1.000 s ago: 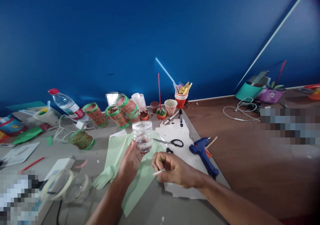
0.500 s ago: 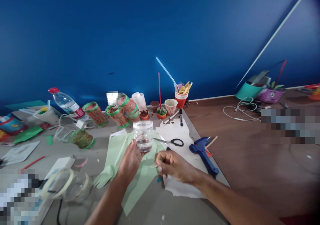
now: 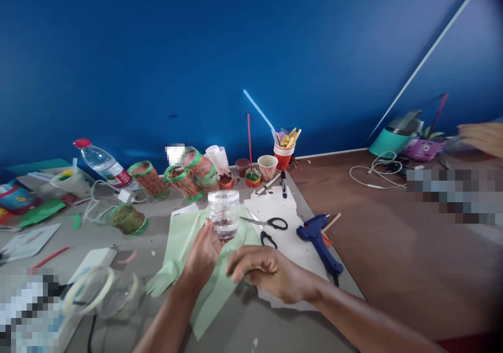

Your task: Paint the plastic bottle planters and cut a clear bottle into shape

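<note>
A clear, ribbed plastic bottle section (image 3: 223,212) is held upright by my left hand (image 3: 202,253), whose fingers wrap its lower left side. My right hand (image 3: 271,272) hovers to the right and below, over green and white paper, its fingers curled and slightly blurred; whether anything is between them is hidden. Under the bottle section lies light green paper (image 3: 214,303). Open scissors (image 3: 275,223) rest on the white paper (image 3: 298,251), and a blue glue gun (image 3: 321,243) lies at its right edge.
Painted brown-and-green cylinders (image 3: 151,180), a red-capped bottle (image 3: 106,164) and paper cups (image 3: 283,155) stand along the blue wall. Clear plastic rings (image 3: 92,293) lie front left. Another person's hand (image 3: 483,137) is at the far right, near a teal container (image 3: 390,142).
My right hand has moved slightly left and down, turning palm down and uncovering the lower scissor handle. Another person's hand has appeared at the far right.
</note>
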Motion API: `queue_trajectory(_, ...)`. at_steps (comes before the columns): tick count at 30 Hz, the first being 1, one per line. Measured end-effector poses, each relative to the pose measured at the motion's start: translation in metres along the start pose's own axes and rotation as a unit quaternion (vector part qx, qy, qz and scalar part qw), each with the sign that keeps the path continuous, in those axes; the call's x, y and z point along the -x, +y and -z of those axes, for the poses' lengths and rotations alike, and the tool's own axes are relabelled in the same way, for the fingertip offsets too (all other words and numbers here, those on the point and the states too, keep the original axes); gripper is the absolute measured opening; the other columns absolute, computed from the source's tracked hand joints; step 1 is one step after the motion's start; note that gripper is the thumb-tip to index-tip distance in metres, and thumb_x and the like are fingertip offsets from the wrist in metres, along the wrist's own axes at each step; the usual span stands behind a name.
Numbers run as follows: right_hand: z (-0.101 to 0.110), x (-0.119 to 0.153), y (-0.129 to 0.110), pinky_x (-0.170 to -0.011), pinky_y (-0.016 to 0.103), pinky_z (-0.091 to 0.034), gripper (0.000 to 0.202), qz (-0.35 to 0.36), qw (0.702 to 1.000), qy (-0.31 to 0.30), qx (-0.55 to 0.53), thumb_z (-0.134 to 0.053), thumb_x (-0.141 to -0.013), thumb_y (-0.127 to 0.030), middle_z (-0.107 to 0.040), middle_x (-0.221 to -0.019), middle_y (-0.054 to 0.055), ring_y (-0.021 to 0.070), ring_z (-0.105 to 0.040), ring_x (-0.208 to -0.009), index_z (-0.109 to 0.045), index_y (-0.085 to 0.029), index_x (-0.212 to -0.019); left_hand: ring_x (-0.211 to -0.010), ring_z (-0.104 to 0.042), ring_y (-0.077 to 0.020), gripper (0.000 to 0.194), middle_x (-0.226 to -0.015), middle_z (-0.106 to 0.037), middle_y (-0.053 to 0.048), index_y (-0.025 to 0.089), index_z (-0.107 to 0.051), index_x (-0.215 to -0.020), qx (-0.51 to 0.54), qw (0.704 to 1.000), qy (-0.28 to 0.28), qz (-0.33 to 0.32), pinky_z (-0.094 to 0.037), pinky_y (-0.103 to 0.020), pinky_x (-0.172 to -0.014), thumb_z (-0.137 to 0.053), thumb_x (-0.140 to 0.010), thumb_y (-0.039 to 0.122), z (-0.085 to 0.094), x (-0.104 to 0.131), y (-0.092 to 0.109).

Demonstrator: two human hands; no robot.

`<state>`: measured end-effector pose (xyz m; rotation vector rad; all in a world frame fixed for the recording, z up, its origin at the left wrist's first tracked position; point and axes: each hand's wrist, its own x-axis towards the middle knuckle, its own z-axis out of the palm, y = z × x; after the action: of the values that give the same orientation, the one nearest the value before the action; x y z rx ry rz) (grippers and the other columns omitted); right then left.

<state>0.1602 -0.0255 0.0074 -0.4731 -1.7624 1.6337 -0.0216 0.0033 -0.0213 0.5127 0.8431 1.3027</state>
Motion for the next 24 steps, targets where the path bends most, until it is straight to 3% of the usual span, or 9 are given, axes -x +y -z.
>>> queue_trajectory(2,0.001,0.0,0.002,-0.071,0.029,-0.05,0.043,-0.03,0.998,-0.025,-0.047,-0.051,-0.089,-0.052,-0.066,-0.079,0.008,0.0154,-0.064,-0.075,-0.071,-0.013,-0.089,-0.088,-0.068,-0.0213,0.033,-0.096,-0.073,-0.008,0.015,-0.066,-0.104,-0.002,1.0,0.003,-0.019,-0.053,-0.033,-0.079,-0.058,-0.087,0.042,-0.001,0.0,0.0)
queue_trajectory(5,0.006,0.001,0.005,-0.057,0.025,-0.047,0.062,-0.078,0.992,-0.086,-0.043,-0.055,-0.079,-0.066,-0.063,-0.064,0.006,0.0129,-0.059,-0.056,-0.074,-0.008,-0.089,-0.088,-0.068,-0.0223,0.035,-0.095,-0.073,-0.009,0.015,-0.067,-0.103,-0.003,1.0,-0.004,-0.024,-0.052,-0.034,-0.078,-0.06,-0.085,0.044,-0.001,-0.001,0.001)
queue_trajectory(8,0.009,0.0,0.002,-0.066,0.029,-0.05,0.079,-0.043,0.991,-0.13,-0.006,-0.042,-0.078,-0.076,-0.068,-0.079,0.014,0.018,-0.063,-0.071,-0.074,-0.006,-0.096,-0.087,-0.068,-0.0218,0.033,-0.095,-0.073,-0.009,0.015,-0.067,-0.103,-0.005,1.0,0.0,-0.023,-0.052,-0.034,-0.08,-0.058,-0.086,0.043,0.0,-0.001,0.001)
queue_trajectory(11,0.007,0.001,-0.001,-0.084,0.037,-0.048,0.083,0.004,0.995,-0.098,0.018,-0.03,-0.083,-0.076,-0.067,-0.104,0.019,0.0231,-0.063,-0.093,-0.069,-0.008,-0.111,-0.085,-0.068,-0.0211,0.033,-0.093,-0.073,-0.009,0.015,-0.067,-0.103,-0.015,1.0,0.002,-0.021,-0.052,-0.034,-0.08,-0.056,-0.088,0.042,-0.001,0.0,0.002)
queue_trajectory(14,0.005,0.003,0.0,-0.083,0.041,-0.048,0.078,-0.022,0.997,-0.073,-0.034,-0.029,-0.089,-0.068,-0.07,-0.078,0.011,0.0188,-0.064,-0.072,-0.042,-0.011,-0.141,-0.08,-0.068,-0.0207,0.034,-0.09,-0.074,-0.008,0.015,-0.067,-0.103,-0.035,0.999,0.02,-0.019,-0.053,-0.033,-0.076,-0.056,-0.087,0.043,-0.003,0.0,0.004)
queue_trajectory(16,0.006,0.003,0.0,-0.084,0.043,-0.048,0.082,-0.03,0.994,-0.084,-0.058,-0.035,-0.088,-0.068,-0.071,-0.084,0.012,0.0203,-0.066,-0.076,-0.025,-0.013,-0.149,-0.08,-0.068,-0.0209,0.035,-0.091,-0.074,-0.009,0.015,-0.068,-0.102,-0.045,0.998,0.032,-0.025,-0.054,-0.033,-0.075,-0.057,-0.086,0.044,-0.004,0.001,0.004)
queue_trajectory(19,0.014,0.002,-0.006,-0.102,0.045,-0.035,0.071,0.021,0.994,-0.111,0.011,-0.041,-0.084,-0.071,-0.052,-0.136,0.02,0.0297,-0.049,-0.124,-0.059,-0.017,-0.128,-0.083,-0.067,-0.0211,0.038,-0.093,-0.073,-0.009,0.015,-0.069,-0.099,-0.048,0.998,0.029,-0.037,-0.054,-0.031,-0.076,-0.062,-0.082,0.048,-0.004,0.0,0.003)
queue_trajectory(21,0.02,0.001,-0.011,-0.105,0.045,-0.031,0.069,0.042,0.989,-0.14,0.023,-0.041,-0.084,-0.071,-0.046,-0.142,0.018,0.0313,-0.042,-0.131,-0.066,-0.017,-0.119,-0.083,-0.067,-0.0213,0.041,-0.091,-0.073,-0.009,0.016,-0.07,-0.099,-0.04,0.998,0.02,-0.044,-0.055,-0.031,-0.076,-0.066,-0.078,0.051,-0.003,-0.001,0.002)
queue_trajectory(24,0.025,0.001,-0.014,-0.096,0.046,-0.041,0.087,0.007,0.98,-0.189,-0.066,-0.04,-0.082,-0.074,-0.065,-0.119,0.02,0.029,-0.06,-0.111,-0.032,-0.016,-0.147,-0.085,-0.067,-0.0232,0.045,-0.096,-0.073,-0.01,0.016,-0.069,-0.101,-0.009,0.998,0.018,-0.056,-0.055,-0.035,-0.077,-0.068,-0.075,0.052,-0.001,-0.002,0.0)
